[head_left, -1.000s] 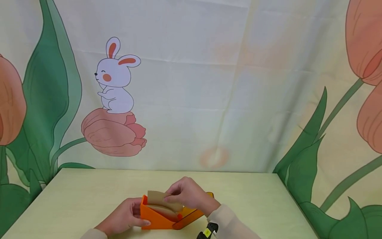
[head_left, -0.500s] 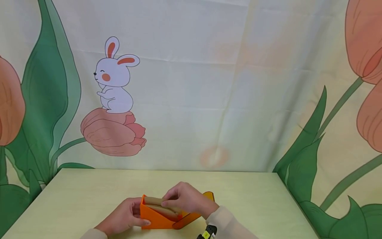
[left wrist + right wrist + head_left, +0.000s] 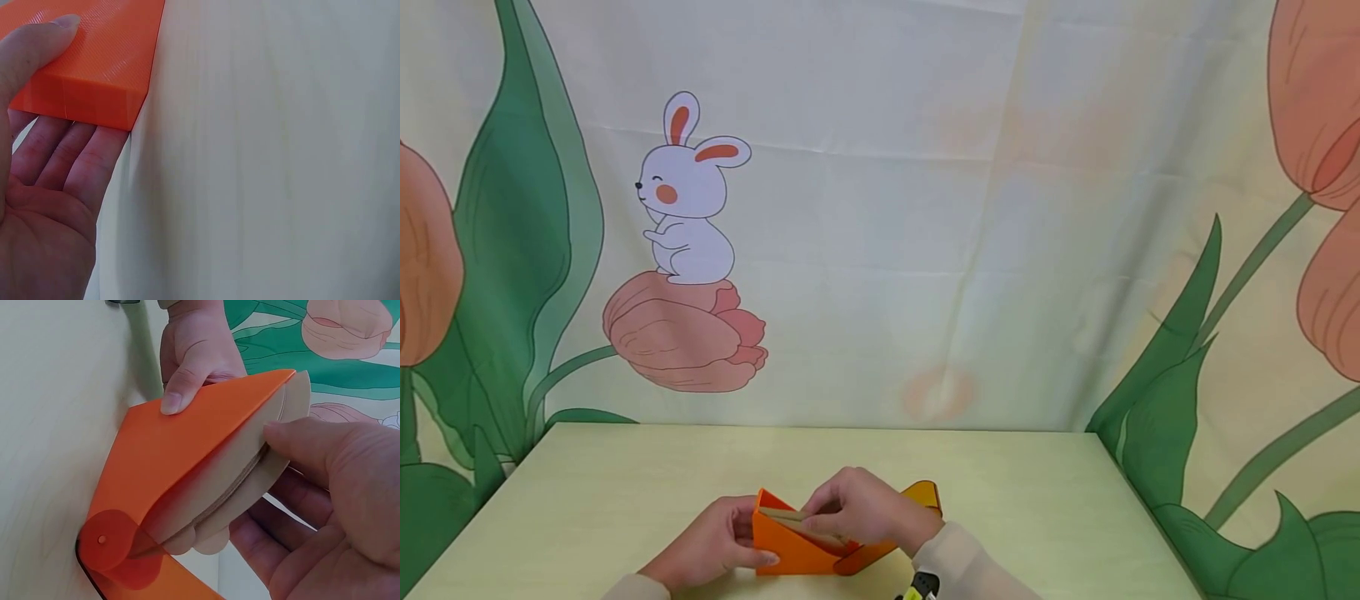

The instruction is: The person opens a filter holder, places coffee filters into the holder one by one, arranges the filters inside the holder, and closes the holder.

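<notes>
An orange filter box (image 3: 790, 552) with slanted sides stands on the table, its translucent orange lid (image 3: 925, 494) swung out to the right on a hinge. My left hand (image 3: 711, 537) grips its left end, thumb on the near wall and fingers behind, as the left wrist view also shows. Brown paper coffee filters (image 3: 222, 472) sit in the box in two bunches with a gap between them. My right hand (image 3: 865, 508) pinches the filters at their upper edge, thumb (image 3: 297, 440) on one side and fingers on the other. In the head view this hand hides part of them.
The pale table (image 3: 1037, 500) reaches back to a hanging cloth (image 3: 865, 250) printed with a rabbit and tulips. A dark and yellow wrist strap (image 3: 923, 586) is on the right arm.
My right hand has come down and slightly left, and the raised filters have sunk into the orange box. My left hand and the box have stayed in place.
</notes>
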The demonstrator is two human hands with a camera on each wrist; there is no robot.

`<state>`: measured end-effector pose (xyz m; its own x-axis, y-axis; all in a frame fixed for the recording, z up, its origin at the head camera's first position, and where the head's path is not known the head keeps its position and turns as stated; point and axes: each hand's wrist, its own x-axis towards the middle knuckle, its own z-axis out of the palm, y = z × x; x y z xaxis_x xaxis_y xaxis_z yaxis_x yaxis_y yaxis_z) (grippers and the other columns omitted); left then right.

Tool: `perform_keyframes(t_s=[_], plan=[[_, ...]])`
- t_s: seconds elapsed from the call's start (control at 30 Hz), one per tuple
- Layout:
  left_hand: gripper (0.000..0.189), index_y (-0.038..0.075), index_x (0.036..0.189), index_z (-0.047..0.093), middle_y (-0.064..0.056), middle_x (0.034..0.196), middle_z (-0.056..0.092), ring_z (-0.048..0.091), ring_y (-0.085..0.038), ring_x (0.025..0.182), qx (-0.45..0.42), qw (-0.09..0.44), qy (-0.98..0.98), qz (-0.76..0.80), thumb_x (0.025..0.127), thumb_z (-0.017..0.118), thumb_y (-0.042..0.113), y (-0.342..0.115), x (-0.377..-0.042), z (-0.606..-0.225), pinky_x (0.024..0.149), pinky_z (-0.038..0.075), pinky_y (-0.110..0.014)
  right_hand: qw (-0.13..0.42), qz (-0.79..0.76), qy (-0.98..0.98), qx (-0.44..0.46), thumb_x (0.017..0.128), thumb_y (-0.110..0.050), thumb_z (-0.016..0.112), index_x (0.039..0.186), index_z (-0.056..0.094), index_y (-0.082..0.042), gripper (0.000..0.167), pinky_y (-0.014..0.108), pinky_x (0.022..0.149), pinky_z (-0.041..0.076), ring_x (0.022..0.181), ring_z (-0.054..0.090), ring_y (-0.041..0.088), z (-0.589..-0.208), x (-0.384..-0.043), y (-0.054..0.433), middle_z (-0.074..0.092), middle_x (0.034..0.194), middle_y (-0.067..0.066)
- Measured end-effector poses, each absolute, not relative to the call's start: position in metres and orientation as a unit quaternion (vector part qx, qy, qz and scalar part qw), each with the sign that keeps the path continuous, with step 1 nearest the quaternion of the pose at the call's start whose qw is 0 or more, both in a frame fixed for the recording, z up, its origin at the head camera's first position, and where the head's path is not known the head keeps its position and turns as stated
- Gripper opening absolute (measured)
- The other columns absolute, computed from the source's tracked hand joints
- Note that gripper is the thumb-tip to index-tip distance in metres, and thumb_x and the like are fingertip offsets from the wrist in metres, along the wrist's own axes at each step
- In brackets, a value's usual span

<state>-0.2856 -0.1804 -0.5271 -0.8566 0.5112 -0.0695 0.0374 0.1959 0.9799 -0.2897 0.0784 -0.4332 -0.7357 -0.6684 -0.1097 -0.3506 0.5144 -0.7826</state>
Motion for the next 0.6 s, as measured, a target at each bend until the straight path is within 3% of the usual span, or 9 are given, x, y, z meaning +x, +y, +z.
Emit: perform_keyframes(t_s=[0.23,0.43,0.6], plan=[[0.053,0.008,0.131,0.066,-0.009,0.125,0.073,0.071,-0.025,0.107,0.179,0.194,0.752,0.604,0.084,0.086,0.021,-0.1798,-0.2852,-0.5274,0.095,0.060,-0.032,0.194,-0.379,0.843,-0.328,0.095,-0.017,0.074,0.097,0.082,-0.008,0.012,0.016,0.061,0.050,0.064,0.057,0.002,-0.4352,-0.2874,0.0770,0.076,0.081,0.001],[0.054,0.008,0.131,0.066,-0.009,0.125,0.073,0.071,-0.026,0.107,0.179,0.194,0.754,0.602,0.083,0.086,0.023,-0.1795,-0.2854,-0.5278,0.096,0.060,-0.034,0.179,-0.346,0.855,-0.343,0.094,-0.015,0.075,0.097,0.081,-0.009,0.009,0.014,0.054,0.043,0.058,0.052,0.001,-0.4393,-0.2868,0.0740,0.066,0.068,-0.009],[0.054,0.008,0.131,0.065,-0.009,0.126,0.072,0.071,-0.026,0.108,0.180,0.195,0.750,0.606,0.084,0.086,0.023,-0.1799,-0.2852,-0.5283,0.096,0.060,-0.034,0.165,-0.334,0.864,-0.338,0.091,-0.015,0.078,0.099,0.081,-0.010,0.010,0.015,0.059,0.050,0.062,0.056,0.002,-0.4386,-0.2847,0.0721,0.070,0.073,-0.009]])
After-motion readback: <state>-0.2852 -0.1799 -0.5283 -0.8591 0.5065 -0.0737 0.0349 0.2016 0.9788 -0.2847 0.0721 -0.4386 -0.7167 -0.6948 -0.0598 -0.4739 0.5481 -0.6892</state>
